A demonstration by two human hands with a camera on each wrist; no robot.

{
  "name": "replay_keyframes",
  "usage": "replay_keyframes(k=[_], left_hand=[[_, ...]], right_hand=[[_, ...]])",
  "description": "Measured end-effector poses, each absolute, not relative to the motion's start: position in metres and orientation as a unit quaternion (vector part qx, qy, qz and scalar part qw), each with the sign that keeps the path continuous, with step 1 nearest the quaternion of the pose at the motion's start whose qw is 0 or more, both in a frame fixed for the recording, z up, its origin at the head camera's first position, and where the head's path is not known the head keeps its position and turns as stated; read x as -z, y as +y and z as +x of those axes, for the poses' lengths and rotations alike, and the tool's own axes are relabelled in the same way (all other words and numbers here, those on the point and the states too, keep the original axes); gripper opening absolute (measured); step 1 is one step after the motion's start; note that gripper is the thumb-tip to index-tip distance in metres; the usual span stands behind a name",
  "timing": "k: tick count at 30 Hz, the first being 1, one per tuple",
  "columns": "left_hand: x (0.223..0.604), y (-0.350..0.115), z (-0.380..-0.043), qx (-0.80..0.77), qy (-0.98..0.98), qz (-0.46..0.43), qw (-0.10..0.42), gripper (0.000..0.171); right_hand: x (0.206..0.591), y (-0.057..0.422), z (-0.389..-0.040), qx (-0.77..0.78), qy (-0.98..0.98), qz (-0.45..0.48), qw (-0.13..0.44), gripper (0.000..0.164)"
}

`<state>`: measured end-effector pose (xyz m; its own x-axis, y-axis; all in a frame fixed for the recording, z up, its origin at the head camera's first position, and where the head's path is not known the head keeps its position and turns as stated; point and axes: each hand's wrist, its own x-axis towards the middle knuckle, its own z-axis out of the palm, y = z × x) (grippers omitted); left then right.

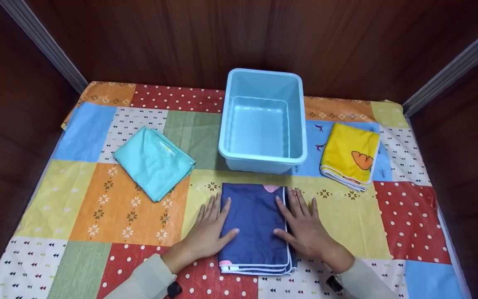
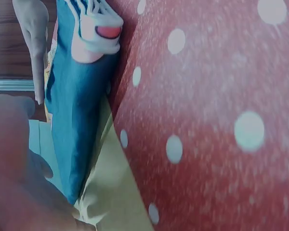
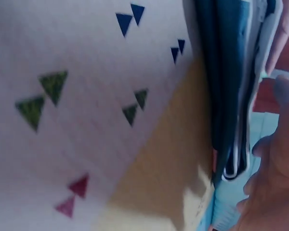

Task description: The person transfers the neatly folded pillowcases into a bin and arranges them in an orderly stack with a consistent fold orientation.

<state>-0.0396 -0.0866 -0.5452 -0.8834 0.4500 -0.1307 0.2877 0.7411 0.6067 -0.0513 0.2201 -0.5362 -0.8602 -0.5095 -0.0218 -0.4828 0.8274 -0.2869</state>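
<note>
A folded navy blue cloth [image 1: 255, 228] with white edging and pink patches lies flat near the front of the table. Along its left edge rests my left hand [image 1: 208, 230], fingers straight and thumb lying over the cloth. My right hand [image 1: 307, 230] mirrors it at the right edge, with thumb and forefinger on top. In the left wrist view the folded layers of the navy cloth [image 2: 79, 106] show beside the left hand [image 2: 24, 178]. The right wrist view shows the cloth's stacked side [image 3: 226, 86] next to the right hand [image 3: 274, 173].
Behind the navy cloth stands a light blue plastic bin [image 1: 259, 124] with nothing inside. A folded turquoise cloth [image 1: 154, 162] lies to the left, a folded yellow cloth [image 1: 349, 153] to the right. The patchwork tablecloth [image 1: 135, 224] meets dark wooden panels [image 1: 160, 41] at the back and sides.
</note>
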Motion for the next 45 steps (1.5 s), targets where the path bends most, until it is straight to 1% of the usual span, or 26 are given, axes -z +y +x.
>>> replay_keyframes(k=[6,14,20,23,26,30,37,40,45], left_hand=[[0.552,-0.081,-0.038,-0.291,0.928,0.192,0.129,0.084],[0.554,-0.074,-0.038,-0.311,0.927,0.170,0.118,0.084],[0.552,-0.070,-0.039,-0.392,0.903,0.144,0.106,0.080],[0.551,-0.067,-0.040,-0.448,0.881,0.119,0.099,0.077],[0.550,-0.065,-0.041,-0.493,0.859,0.100,0.090,0.074],[0.549,-0.065,-0.042,-0.536,0.836,0.081,0.086,0.071],[0.548,-0.065,-0.045,-0.665,0.741,0.035,0.084,0.066],[0.548,-0.066,-0.048,-0.717,0.689,0.010,0.106,0.070],[0.551,-0.069,-0.056,-0.778,0.601,-0.023,0.183,0.076]], right_hand=[[0.544,0.215,-0.050,0.118,0.964,-0.227,0.072,0.081],[0.551,0.206,-0.046,0.164,0.966,-0.190,0.061,0.082],[0.552,0.196,-0.046,0.253,0.956,-0.142,0.046,0.087],[0.550,0.193,-0.047,0.298,0.946,-0.124,0.026,0.086],[0.547,0.191,-0.047,0.339,0.936,-0.094,0.020,0.085],[0.540,0.190,-0.050,0.406,0.912,-0.048,0.037,0.083],[0.534,0.192,-0.058,0.495,0.863,0.031,0.097,0.082],[0.532,0.193,-0.060,0.531,0.835,0.068,0.124,0.078],[0.529,0.196,-0.064,0.561,0.804,0.119,0.157,0.059]])
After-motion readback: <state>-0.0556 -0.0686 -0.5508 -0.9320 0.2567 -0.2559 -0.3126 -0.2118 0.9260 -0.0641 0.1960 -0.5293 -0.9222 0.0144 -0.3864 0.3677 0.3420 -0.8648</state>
